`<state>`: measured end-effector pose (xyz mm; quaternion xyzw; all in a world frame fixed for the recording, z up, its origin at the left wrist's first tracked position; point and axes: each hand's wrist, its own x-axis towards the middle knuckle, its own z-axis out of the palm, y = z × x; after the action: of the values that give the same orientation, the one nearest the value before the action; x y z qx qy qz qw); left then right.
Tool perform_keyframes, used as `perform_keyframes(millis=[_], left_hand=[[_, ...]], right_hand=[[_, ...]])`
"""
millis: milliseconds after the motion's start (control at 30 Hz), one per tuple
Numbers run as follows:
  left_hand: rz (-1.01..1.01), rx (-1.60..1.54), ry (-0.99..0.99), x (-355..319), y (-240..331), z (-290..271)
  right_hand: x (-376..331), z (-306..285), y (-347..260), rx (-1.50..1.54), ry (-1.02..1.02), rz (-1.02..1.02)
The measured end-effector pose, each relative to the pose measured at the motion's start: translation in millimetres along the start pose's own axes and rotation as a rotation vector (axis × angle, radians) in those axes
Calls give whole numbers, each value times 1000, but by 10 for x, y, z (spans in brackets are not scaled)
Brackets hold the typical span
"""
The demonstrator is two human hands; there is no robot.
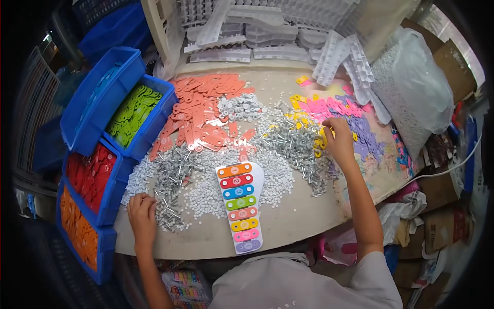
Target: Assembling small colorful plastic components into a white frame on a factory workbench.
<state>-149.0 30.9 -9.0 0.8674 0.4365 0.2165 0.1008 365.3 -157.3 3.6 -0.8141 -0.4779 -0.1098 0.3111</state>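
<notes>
A toy xylophone (242, 208) with a white base and a row of coloured bars lies on the table in front of me. White round caps sit on its upper bars; the lower ones show dark holes at their ends. My left hand (141, 216) rests at the left edge of the small white caps (136, 180) and silver pins (172, 198), fingers curled together; what they hold, if anything, is hidden. Over to the right, my right hand (338, 140) has its fingers bent and drawn together beside yellow bars (318, 141) and a heap of silver pins (298, 139). Its fingertips' contents cannot be made out.
Blue bins at the left hold green bars (135, 116), red bars (92, 177) and orange bars (77, 234). Salmon bars (206, 103), pink bars (327, 108) and purple bars (365, 136) lie across the table. White bases (267, 38) are stacked behind; a filled plastic bag (406, 87) stands right.
</notes>
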Motion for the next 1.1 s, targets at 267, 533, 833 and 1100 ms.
perform_keyframes(millis=[267, 533, 833, 1100], left_hand=[[-209, -283, 94, -148, 255, 2], [-186, -655, -79, -289, 875, 42], [-647, -1279, -532, -405, 1114, 237], [-619, -1498, -708, -435, 1168, 375]], right_hand=[[134, 228, 379, -36, -157, 95], [220, 216, 356, -183, -219, -80], [47, 94, 73, -47, -126, -33], [-1049, -122, -1494, 509, -398, -63]])
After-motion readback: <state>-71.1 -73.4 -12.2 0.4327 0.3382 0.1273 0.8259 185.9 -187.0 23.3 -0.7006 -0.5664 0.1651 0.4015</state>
